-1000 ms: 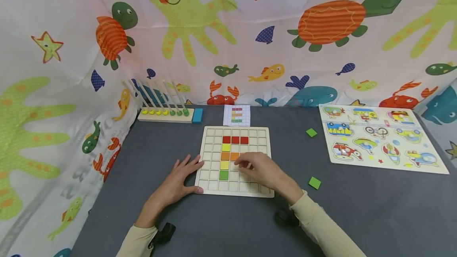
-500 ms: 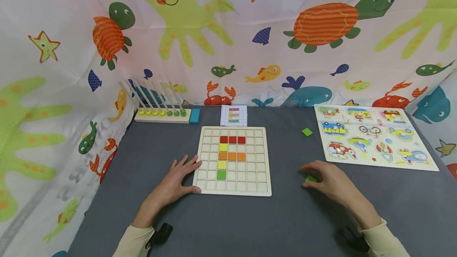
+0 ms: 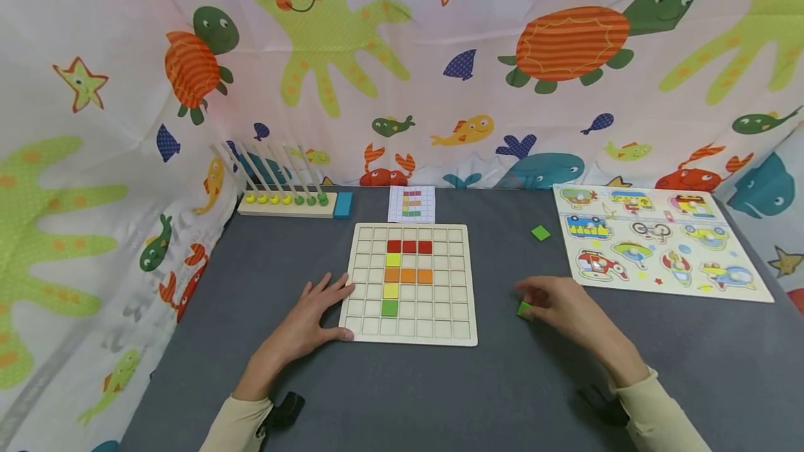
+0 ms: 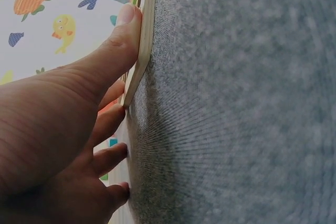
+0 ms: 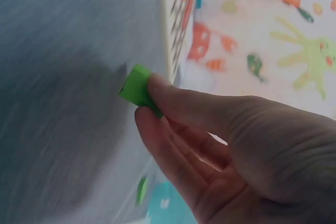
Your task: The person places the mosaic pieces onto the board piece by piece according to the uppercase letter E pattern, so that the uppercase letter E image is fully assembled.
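Observation:
My right hand (image 3: 559, 305) pinches a green square tile (image 5: 137, 85) between thumb and fingertips, to the right of the wooden grid board (image 3: 440, 330). On the board's left edge rests my left hand (image 3: 308, 319), fingers spread, with the thumb (image 4: 128, 22) against the rim in the left wrist view. The grid bears a row of red tiles (image 3: 409, 247), a row of orange tiles (image 3: 408, 275), single yellow tiles (image 3: 390, 290) above and below the orange row, and one green tile (image 3: 389, 307) at the bottom of the same column. Another green tile (image 3: 540, 232) lies loose on the table.
Behind the board lies a pattern card (image 3: 411, 204) with coloured squares. A peg counter (image 3: 285, 208) with yellow and green beads stands at back left. A vehicle puzzle board (image 3: 666, 243) lies to the right. A printed cloth (image 3: 477, 19) hangs behind the table.
My right hand has left the grid, where a third orange tile now shows, reached right, picked up the nearer green tile and drifted slightly left with it. The left hand stays at the board.

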Tool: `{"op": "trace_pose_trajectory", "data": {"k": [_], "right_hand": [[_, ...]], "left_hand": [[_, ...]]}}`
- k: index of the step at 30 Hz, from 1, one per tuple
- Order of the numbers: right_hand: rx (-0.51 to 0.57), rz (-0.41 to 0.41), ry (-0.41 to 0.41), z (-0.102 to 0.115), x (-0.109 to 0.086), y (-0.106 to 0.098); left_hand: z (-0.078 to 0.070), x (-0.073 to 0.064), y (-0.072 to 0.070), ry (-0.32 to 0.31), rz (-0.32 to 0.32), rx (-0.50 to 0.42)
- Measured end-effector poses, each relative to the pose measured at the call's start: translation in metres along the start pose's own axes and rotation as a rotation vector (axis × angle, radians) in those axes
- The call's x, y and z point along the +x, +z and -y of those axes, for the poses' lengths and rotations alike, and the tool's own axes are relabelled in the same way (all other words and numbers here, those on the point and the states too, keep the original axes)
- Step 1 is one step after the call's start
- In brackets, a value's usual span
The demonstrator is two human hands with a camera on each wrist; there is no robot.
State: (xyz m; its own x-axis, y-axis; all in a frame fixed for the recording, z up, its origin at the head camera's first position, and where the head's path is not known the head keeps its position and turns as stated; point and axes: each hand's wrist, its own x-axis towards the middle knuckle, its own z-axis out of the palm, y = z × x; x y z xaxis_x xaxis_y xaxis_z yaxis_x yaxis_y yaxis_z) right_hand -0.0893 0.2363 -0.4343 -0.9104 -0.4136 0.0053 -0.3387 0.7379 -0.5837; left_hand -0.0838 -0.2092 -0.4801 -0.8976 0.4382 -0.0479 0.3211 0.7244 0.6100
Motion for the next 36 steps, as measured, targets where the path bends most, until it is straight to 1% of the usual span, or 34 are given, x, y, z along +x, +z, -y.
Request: {"op": "trace_pose_trajectory", "data": {"k": [4, 10, 15, 18, 22, 29, 33, 36], "right_hand": [[0.045, 0.014, -0.060, 0.024, 0.025, 0.014], [0.097, 0.073, -0.097, 0.059, 0.060, 0.043], [0.160, 0.099, -0.198, 0.085, 0.081, 0.069], [0.195, 0.104, -0.229, 0.095, 0.088, 0.082], [0.216, 0.104, -0.229, 0.098, 0.093, 0.093], [0.188, 0.103, -0.230, 0.097, 0.094, 0.101], [0.181, 0.094, -0.230, 0.091, 0.093, 0.094], [0.171, 0.056, -0.200, 0.076, 0.091, 0.079]], "left_hand": [[0.001, -0.001, -0.001, -0.020, 0.009, -0.001], [0.002, -0.001, 0.000, -0.032, 0.016, -0.002], [0.000, -0.001, -0.001, -0.024, 0.013, -0.005], [0.000, 0.000, -0.001, -0.024, 0.014, -0.002], [0.000, 0.000, -0.001, -0.023, 0.015, 0.001], [0.001, -0.001, -0.002, -0.023, 0.007, -0.003], [0.001, -0.002, -0.002, -0.030, 0.012, -0.007], [0.001, -0.002, -0.002, -0.030, 0.016, -0.005]]}}
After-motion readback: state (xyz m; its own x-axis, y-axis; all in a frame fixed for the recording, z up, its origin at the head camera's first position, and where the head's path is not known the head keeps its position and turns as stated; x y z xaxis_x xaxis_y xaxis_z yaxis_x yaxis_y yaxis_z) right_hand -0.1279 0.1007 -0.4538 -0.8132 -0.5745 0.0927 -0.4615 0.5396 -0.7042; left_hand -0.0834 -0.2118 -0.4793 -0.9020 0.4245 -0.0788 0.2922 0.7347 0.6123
